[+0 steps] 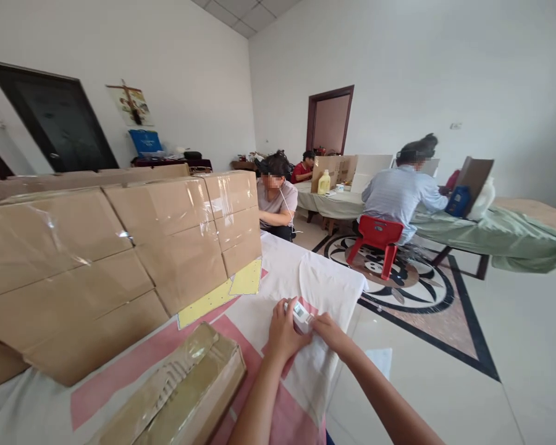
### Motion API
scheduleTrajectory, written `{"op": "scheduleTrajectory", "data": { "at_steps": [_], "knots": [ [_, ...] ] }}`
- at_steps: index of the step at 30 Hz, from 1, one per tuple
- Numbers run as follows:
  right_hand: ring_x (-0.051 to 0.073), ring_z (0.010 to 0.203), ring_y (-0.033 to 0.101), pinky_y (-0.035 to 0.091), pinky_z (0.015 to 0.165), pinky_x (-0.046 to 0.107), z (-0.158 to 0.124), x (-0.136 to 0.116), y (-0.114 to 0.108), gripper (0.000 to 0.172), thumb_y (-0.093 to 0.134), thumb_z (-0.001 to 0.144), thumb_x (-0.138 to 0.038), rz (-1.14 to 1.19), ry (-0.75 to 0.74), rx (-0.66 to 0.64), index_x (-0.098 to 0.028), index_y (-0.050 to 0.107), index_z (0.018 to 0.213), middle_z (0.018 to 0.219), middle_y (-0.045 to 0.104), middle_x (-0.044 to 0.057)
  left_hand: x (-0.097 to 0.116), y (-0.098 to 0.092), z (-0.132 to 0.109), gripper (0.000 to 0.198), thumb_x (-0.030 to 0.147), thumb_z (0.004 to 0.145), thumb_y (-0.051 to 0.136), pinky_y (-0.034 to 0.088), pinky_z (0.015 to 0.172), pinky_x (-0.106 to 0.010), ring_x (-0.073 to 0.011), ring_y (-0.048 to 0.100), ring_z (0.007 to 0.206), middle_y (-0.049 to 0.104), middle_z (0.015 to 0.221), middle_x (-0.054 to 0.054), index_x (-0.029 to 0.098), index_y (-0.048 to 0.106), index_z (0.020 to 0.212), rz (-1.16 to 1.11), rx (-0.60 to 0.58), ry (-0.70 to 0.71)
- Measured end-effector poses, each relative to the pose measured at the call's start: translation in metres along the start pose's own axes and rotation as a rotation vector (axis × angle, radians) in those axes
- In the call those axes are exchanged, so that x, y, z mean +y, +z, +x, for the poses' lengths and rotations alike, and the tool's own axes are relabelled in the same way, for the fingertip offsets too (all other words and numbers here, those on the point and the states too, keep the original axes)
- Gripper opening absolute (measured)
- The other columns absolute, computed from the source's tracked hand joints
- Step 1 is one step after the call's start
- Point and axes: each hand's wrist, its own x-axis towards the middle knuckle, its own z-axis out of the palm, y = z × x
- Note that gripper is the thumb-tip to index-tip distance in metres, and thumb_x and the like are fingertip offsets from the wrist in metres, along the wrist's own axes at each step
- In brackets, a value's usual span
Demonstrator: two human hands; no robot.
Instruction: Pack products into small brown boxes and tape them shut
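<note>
My left hand [283, 334] and my right hand [330, 330] meet over the table's near right corner. Both are closed on a small white device [301, 315] with a little screen on its top. The left fingers curl over its left end, and the right fingers pinch its right end. Under the hands lies a white cloth [324, 284] spread over a pink and white table cover [134, 364].
A wall of taped cardboard boxes [120, 247] stands at the left, with yellow sheets [213, 300] beneath it. A flat brown carton [180, 395] lies near me. Across the room several people sit at covered tables [491, 238], one on a red chair [375, 238].
</note>
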Motion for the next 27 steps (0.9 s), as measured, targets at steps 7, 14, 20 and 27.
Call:
{"op": "scheduleTrajectory", "data": {
  "at_steps": [7,14,20,27],
  "knots": [
    [0.022,0.081,0.058,0.047,0.079,0.036,-0.010,0.007,0.000,0.058,0.048,0.082,-0.074,0.212,-0.018,-0.129,-0.020,0.058,0.067,0.078,0.062,0.005,0.004,-0.003,0.000,0.093,0.032,0.064,0.080,0.043,0.113,-0.049,-0.0355,0.044,0.136,0.044,0.144,-0.014,0.027,0.044,0.150,-0.034,0.009,-0.031],
    [0.012,0.050,0.033,0.031,0.054,0.029,0.006,0.019,-0.012,0.058,0.053,0.078,-0.073,0.263,0.127,-0.399,-0.022,0.041,0.053,0.049,0.036,-0.003,0.001,-0.002,0.000,0.106,0.036,0.053,0.088,0.040,0.116,-0.049,-0.0357,0.043,0.135,0.042,0.146,-0.012,0.029,0.045,0.150,-0.066,-0.021,-0.056],
    [0.012,0.039,0.032,0.023,0.046,0.029,0.025,0.024,-0.012,0.057,0.054,0.071,-0.073,0.073,0.183,-0.541,-0.024,0.037,0.048,0.043,0.032,-0.003,-0.002,-0.002,0.004,0.114,0.037,0.045,0.092,0.041,0.115,-0.051,-0.0370,0.044,0.133,0.043,0.145,-0.011,0.032,0.047,0.149,-0.092,-0.003,-0.065],
    [0.019,0.046,0.049,0.039,0.057,0.041,0.014,0.016,-0.027,0.062,0.054,0.074,-0.083,0.181,0.116,-0.618,-0.027,0.049,0.048,0.052,0.045,0.005,-0.003,-0.005,-0.001,0.119,0.045,0.047,0.091,0.037,0.118,-0.056,-0.0410,0.040,0.138,0.042,0.150,-0.013,0.032,0.041,0.154,-0.101,-0.009,-0.068]
  ]
}}
